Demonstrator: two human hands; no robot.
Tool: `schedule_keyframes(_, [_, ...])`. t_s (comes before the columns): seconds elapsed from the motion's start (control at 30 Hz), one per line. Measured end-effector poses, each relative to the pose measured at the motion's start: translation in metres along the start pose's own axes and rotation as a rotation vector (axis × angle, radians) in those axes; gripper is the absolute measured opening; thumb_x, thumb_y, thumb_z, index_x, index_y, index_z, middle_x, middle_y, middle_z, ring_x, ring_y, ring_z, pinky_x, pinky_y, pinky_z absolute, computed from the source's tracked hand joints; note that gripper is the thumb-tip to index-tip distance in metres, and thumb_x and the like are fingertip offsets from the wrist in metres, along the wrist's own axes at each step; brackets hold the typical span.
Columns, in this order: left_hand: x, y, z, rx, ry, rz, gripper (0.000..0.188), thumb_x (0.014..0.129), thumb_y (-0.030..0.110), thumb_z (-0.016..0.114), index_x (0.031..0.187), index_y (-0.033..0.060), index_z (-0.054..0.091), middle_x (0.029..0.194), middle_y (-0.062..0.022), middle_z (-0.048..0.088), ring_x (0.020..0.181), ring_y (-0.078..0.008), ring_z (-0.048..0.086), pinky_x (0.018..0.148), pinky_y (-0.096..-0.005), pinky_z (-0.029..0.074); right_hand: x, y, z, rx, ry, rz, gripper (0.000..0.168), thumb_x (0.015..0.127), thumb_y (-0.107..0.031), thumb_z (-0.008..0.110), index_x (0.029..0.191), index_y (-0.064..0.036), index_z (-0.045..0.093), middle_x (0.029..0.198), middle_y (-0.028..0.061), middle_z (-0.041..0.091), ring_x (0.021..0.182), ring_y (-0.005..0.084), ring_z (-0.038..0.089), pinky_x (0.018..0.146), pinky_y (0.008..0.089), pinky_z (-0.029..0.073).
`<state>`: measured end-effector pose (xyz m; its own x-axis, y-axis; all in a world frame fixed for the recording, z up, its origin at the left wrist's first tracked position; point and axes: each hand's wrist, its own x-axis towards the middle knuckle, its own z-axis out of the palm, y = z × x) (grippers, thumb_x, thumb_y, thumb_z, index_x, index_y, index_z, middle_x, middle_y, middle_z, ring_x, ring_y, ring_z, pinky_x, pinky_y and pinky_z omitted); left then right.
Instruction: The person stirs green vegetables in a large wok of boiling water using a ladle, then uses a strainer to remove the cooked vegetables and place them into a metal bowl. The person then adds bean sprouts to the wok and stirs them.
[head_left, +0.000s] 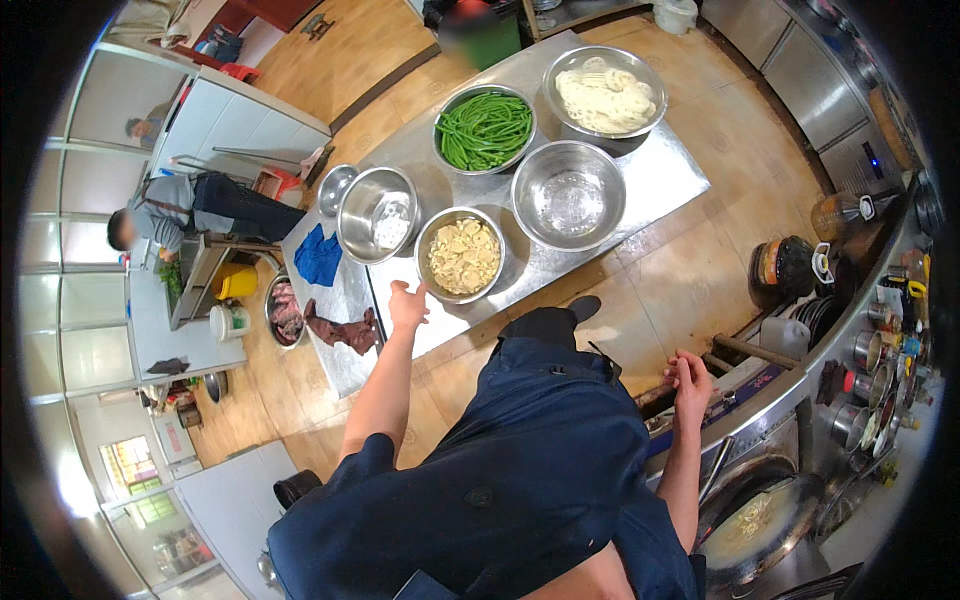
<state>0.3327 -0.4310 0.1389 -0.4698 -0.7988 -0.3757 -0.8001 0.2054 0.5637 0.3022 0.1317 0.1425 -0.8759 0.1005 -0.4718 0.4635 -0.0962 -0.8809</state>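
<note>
My left hand (407, 304) is at the near edge of the metal table (667, 180), fingers apart, beside a steel bowl of pale sliced food (463, 261); whether it touches the rim I cannot tell. Left of that bowl is a steel bowl (377, 215) with something white inside. Behind stand a bowl of green beans (485, 129) and a bowl of sliced lotus root (604, 94). A nearly bare steel bowl (568, 196) sits in front of them. My right hand (688, 382) hangs by the stove side, fingers loosely bent, with nothing seen in it.
A wok (757, 517) with pale liquid and food is at lower right, near seasoning pots. Oil jugs (784, 270) stand at the right. Blue cloth (318, 255) and dark red cloth (341, 328) lie on the table. A person (176, 206) works at a left counter.
</note>
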Motion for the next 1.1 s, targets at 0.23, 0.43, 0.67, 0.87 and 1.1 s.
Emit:
schedule_keyframes(0.23, [-0.002, 0.004, 0.023, -0.600, -0.291, -0.146, 0.044, 0.093, 0.003, 0.060, 0.126, -0.0066, 0.033, 0.103, -0.0261, 0.063, 0.078, -0.0348, 0.071, 0.058, -0.0433, 0.064, -0.011, 0.003, -0.006, 0.000, -0.011, 0.001, 0.024, 0.102, -0.017, 0.057, 0.118, 0.001, 0.062, 0.096, 0.0079, 0.067, 0.076, 0.0132, 0.063, 0.064, 0.0263, 0.052])
schedule_keyframes(0.43, [0.005, 0.009, 0.026, -0.391, -0.210, -0.114, 0.069, 0.084, -0.004, 0.063, 0.139, -0.0053, 0.021, 0.114, -0.0271, 0.057, 0.079, -0.0377, 0.071, 0.054, -0.0467, 0.065, -0.027, 0.028, -0.023, 0.055, 0.076, 0.013, 0.023, 0.102, -0.016, 0.056, 0.118, 0.001, 0.062, 0.095, 0.0081, 0.067, 0.075, 0.0135, 0.064, 0.063, 0.0266, 0.052])
schedule_keyframes(0.67, [-0.024, 0.076, 0.031, 0.233, 0.294, 0.888, 0.050, 0.084, 0.007, 0.065, 0.131, -0.0008, 0.050, 0.128, -0.0233, 0.054, 0.123, -0.0438, 0.048, 0.104, -0.0485, 0.041, -0.032, 0.047, -0.026, 0.099, 0.143, 0.060, 0.023, 0.102, -0.016, 0.057, 0.119, 0.000, 0.061, 0.094, 0.0084, 0.067, 0.073, 0.0139, 0.063, 0.061, 0.0266, 0.052])
schedule_keyframes(0.87, [-0.020, 0.155, 0.104, 0.166, 0.114, 0.782, 0.050, 0.090, 0.025, 0.068, 0.128, -0.0019, 0.050, 0.122, -0.0273, 0.056, 0.109, -0.0438, 0.059, 0.092, -0.0489, 0.050, 0.006, 0.027, -0.002, 0.055, -0.029, 0.029, 0.022, 0.102, -0.016, 0.058, 0.116, 0.000, 0.061, 0.094, 0.0100, 0.067, 0.074, 0.0140, 0.063, 0.061, 0.0270, 0.051])
schedule_keyframes(1.1, [-0.012, 0.197, 0.140, 0.268, 0.009, 0.614, 0.041, 0.082, 0.018, 0.072, 0.109, -0.0055, 0.052, 0.110, -0.0337, 0.061, 0.098, -0.0478, 0.064, 0.085, -0.0520, 0.053, 0.026, -0.021, 0.040, -0.009, -0.142, -0.074, 0.019, 0.100, -0.011, 0.057, 0.115, 0.000, 0.063, 0.094, 0.0105, 0.068, 0.073, 0.0150, 0.064, 0.062, 0.0273, 0.051])
